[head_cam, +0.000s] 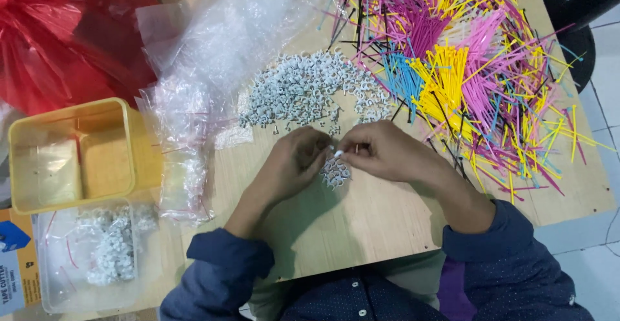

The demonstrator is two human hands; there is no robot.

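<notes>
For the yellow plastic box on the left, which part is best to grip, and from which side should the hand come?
Probably grip the yellow box by its right rim, coming from above on the right: it stands upright and open-topped, and that wall faces the left hand, with only thin plastic bags between.

Bare wooden table (361, 224) in front of the hands is open. Beyond them, the pile of small white plastic clips (310, 92) and the heap of coloured plastic cable ties (478, 62) block things; the crumpled clear plastic bags (194, 95) crowd the left.

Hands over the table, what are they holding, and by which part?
Both the left hand and right hand pinch a small bunch of white clips at its top with the fingers; the bunch hangs below.
</notes>
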